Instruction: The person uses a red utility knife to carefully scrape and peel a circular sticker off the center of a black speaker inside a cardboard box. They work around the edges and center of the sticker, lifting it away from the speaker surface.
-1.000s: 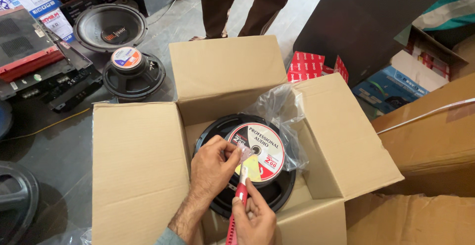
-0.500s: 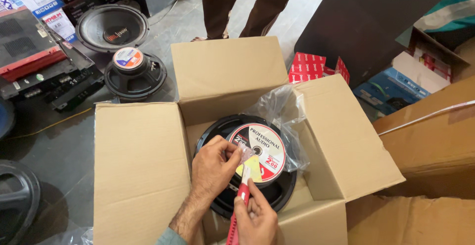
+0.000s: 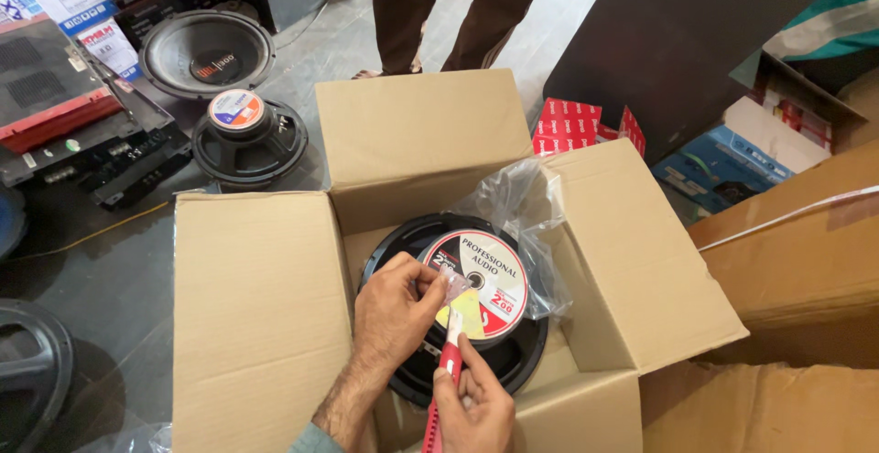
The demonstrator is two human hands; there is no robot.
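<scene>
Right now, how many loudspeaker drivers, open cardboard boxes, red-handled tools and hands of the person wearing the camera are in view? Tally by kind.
Loudspeaker drivers: 4, namely the boxed speaker, the labelled floor speaker, the cone-up woofer and a partly cropped one.
Open cardboard box: 1
Red-handled tool: 1
Hands: 2, left hand and right hand.
Total: 8

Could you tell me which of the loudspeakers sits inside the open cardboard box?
The black speaker under both hands, magnet upward; the others lie on the floor.
</scene>
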